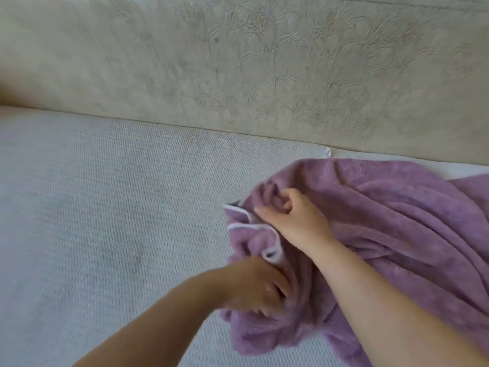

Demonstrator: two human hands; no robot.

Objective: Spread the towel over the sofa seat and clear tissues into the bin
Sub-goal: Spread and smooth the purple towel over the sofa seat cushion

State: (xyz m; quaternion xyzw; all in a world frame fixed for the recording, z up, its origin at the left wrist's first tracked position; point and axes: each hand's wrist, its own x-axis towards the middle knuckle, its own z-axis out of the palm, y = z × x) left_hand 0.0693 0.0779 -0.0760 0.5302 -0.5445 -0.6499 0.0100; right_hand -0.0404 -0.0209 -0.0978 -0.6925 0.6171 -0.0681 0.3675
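The towel (397, 234), purple with a white-trimmed edge (254, 226), lies bunched on the sofa seat (105, 207). Nearly all of it sits to the right of your hands, its length running off rightward along the backrest (238, 62). The uncovered seat lies to the left of both hands, so the spread will probably have to go that way.

Your right hand (291, 218) is the farther one, toward the backrest. Its fingers are curled into a fold at the gathered end, with the thumb stretched out toward the trim. Your left hand (256, 287) is nearer you, just below the trimmed corner. It is blurred, but its fingers seem dug into the cloth and closed on a handful. The two hands are near each other, with the trimmed edge between them.
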